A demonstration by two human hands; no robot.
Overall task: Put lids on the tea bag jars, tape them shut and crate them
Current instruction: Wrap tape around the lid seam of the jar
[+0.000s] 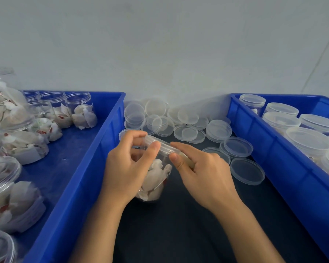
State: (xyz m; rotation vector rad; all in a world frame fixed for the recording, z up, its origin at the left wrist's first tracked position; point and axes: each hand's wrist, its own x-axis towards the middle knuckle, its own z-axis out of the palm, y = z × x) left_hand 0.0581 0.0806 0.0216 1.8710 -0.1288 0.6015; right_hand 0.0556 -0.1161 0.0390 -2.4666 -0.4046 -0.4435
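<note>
Two blue crates sit on the dark table: the left crate (95,149) has open jars, the right crate (264,141) has jars with lids on. Between them, the left hand (127,168) wraps around a tilted jar (156,175). Its lid (160,142) end points up and away. The right hand (201,171) pinches a strip of tape (186,158) right beside the lid's edge, so it is closer to the seam.

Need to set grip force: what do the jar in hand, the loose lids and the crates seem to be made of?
Jar: clear, glossy thin plastic, probably; the tea bags show through its wall.
Loose lids: translucent, slightly frosted plastic, by the look.
Left crate and right crate: opaque blue moulded plastic, smooth with a soft sheen, ribbed walls.
</note>
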